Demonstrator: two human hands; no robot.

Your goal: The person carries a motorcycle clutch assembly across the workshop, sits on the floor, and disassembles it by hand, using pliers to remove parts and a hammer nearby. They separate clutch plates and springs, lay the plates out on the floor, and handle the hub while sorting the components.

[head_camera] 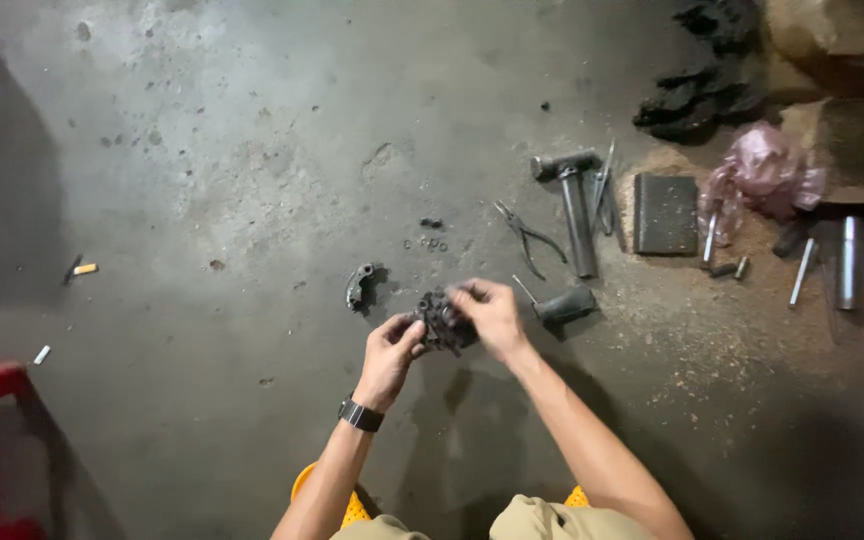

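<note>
Part: dark metal assembly [444,322], held just above the floor [252,150], toward its near edge
Left hand [390,352]: fingers closed on the assembly's left side
Right hand [490,312]: curled over its top, fingertips pinching (blurred, so exact hold is unclear)
Loose bits: curved piece [358,285] and small nuts [429,241] lie just beyond, apart
Tools: pliers [527,238] and hammer [574,200] rest farther right
Progress: seemingly partway; some pieces off, assembly in hand

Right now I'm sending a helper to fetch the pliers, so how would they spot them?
Start at the hammer lying on the concrete floor, right of the hands. The pliers lie just left of its handle. Their thin dark handles are splayed apart, unlike the hammer's single thick shaft.
</note>
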